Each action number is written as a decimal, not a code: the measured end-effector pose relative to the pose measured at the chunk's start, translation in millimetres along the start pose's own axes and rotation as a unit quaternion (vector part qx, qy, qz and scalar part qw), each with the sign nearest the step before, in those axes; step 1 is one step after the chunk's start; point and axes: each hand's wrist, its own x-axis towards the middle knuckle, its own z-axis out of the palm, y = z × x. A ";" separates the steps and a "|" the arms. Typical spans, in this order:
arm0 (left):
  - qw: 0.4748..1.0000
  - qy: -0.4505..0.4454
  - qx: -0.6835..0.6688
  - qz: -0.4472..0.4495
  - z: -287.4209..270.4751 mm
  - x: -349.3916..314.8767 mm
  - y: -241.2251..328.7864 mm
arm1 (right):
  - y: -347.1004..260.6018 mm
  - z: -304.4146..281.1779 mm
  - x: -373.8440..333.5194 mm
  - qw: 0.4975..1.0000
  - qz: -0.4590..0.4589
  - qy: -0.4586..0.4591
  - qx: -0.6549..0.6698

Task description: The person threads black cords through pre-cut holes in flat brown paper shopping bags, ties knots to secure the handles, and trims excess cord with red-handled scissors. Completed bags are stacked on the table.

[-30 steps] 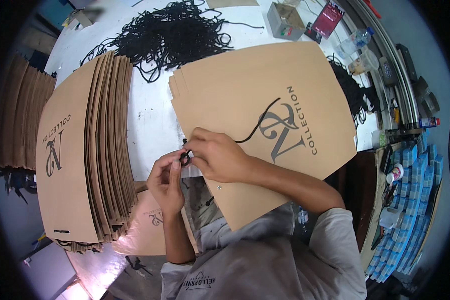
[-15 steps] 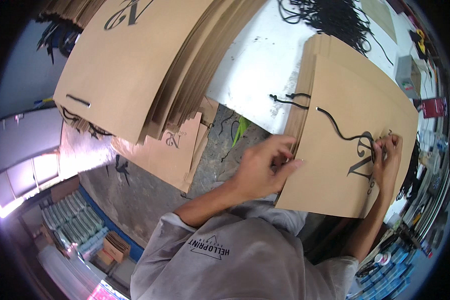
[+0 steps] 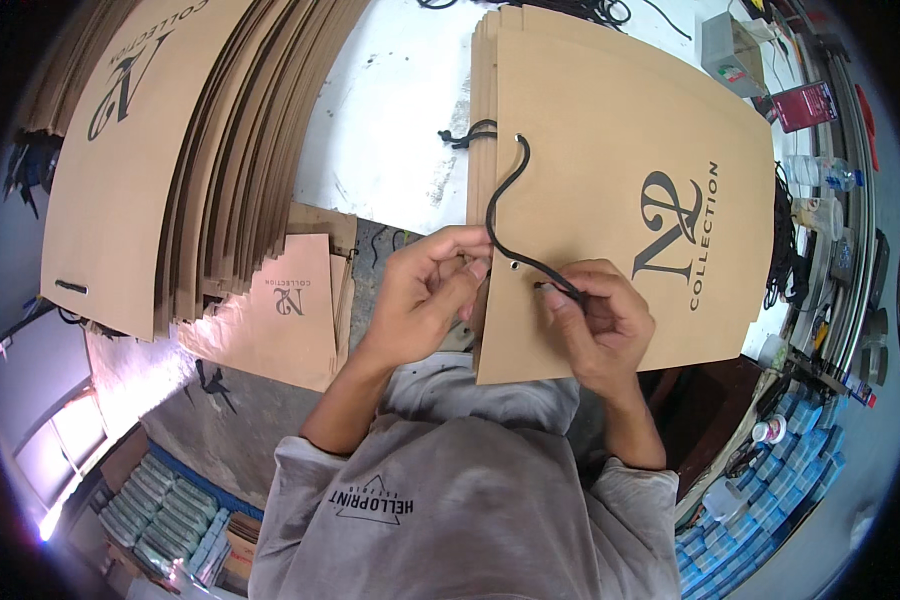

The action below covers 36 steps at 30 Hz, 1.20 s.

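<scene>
A flat brown paper bag with a dark printed monogram lies on top of a small stack of like bags at the right. A black cord comes out of its upper punched hole and curves down over its face. My right hand pinches this cord near its end, just right of the lower, bare hole. My left hand is closed at the bag's left edge, level with that lower hole; its fingertips are partly hidden there. A knotted black cord loop sticks out from the bags beneath.
A tall pile of brown paper bags stands at the left. More bags lie lower, between the pile and my left arm. On the white table, black cords lie at the far edge. A grey box and a plastic bottle stand at the right.
My right hand has come left across the bag with the cord's end, towards the lower hole. My left hand has closed at the bag's edge. The view has shifted.
</scene>
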 end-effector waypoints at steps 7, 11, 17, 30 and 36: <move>1.000 -0.022 -0.010 0.000 1.9 -2.9 0.5 | 5.4 13.5 5.6 0.996 -0.066 0.006 -0.061; 0.999 -0.035 -0.032 0.011 1.9 0.3 -9.9 | 4.9 19.4 8.0 0.994 -0.067 0.001 -0.083; 0.999 -0.008 0.036 0.039 6.0 1.7 -12.2 | 17.2 6.9 12.9 0.993 -0.043 -0.064 -0.084; 0.980 0.079 0.085 0.163 -13.5 -29.7 13.6 | -18.6 38.7 26.2 0.975 -0.172 -0.071 -0.125; 0.997 0.000 -0.069 -0.022 -16.6 -19.1 13.4 | -20.2 40.5 26.3 0.959 -0.255 -0.120 -0.033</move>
